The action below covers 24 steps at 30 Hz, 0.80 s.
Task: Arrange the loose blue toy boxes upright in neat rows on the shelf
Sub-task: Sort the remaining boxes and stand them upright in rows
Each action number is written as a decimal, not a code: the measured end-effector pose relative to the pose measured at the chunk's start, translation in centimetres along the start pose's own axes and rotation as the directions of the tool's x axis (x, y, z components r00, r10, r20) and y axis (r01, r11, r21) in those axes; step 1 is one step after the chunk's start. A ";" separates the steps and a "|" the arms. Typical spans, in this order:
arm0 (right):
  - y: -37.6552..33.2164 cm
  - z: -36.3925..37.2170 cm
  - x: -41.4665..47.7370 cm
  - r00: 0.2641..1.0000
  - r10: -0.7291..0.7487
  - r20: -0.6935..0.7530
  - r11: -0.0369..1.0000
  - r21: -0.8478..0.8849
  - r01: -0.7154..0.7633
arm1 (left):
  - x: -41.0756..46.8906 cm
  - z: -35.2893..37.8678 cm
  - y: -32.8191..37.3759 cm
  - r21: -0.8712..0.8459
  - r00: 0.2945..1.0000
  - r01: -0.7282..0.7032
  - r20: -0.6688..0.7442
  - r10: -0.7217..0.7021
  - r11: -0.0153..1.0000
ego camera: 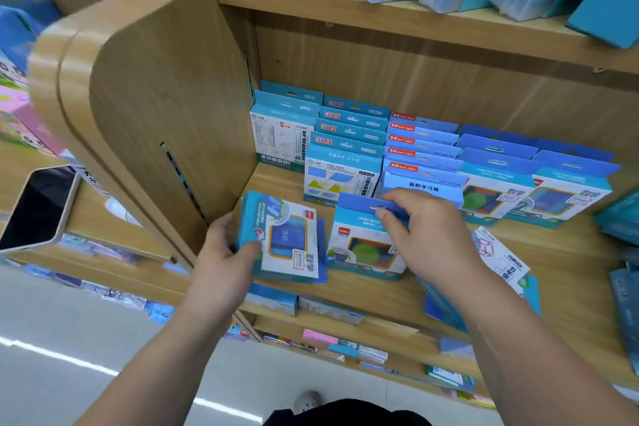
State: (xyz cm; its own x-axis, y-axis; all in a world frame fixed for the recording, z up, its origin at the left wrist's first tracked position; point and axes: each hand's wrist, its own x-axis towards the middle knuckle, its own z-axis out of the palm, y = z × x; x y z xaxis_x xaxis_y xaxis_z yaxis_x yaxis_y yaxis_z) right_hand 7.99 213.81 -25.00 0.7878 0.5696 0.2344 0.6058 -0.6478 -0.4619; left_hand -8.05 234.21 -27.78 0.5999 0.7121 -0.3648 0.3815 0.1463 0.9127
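On the wooden shelf [387,290], rows of blue toy boxes [349,145] stand upright against the back. My left hand [224,252] grips the left edge of a blue box with a "50" picture [290,242], which lies at the shelf's front left. My right hand [425,235] pinches the hang tab of a second blue box with a green and orange picture [363,249], which stands upright in front of the rows. Another loose box [501,259] lies flat to the right, partly behind my right forearm.
A wooden side panel [155,121] closes the shelf on the left. The shelf above [415,17] holds clear packets. More blue boxes [619,218] lie at the right edge. A dark phone-like screen [34,207] shows at far left. Lower shelves hold small packs.
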 end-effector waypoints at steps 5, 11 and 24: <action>0.5 0.3 -0.8 0.997 0.037 -0.062 0.998 -0.039 -0.040 | 1.4 -1.8 -1.3 0.350 0.996 -0.018 0.086 -0.013 0.937; 0.4 -0.6 -1.5 0.997 0.056 0.059 0.995 -0.080 -0.051 | 3.1 -1.7 -2.2 0.790 0.985 -0.174 0.151 0.088 0.588; 1.6 -2.5 -2.4 0.992 0.111 0.059 0.991 0.062 -0.115 | 4.4 0.6 0.1 0.796 0.803 -0.594 0.580 0.136 0.117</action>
State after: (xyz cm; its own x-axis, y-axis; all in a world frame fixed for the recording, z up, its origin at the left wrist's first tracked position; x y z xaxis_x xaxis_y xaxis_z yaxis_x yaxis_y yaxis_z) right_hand 7.36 210.10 -24.19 0.8421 0.5233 0.1305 0.5035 -0.6760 -0.5380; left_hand -4.95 236.91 -29.42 0.9414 0.1939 -0.2760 0.2480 -0.9525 0.1767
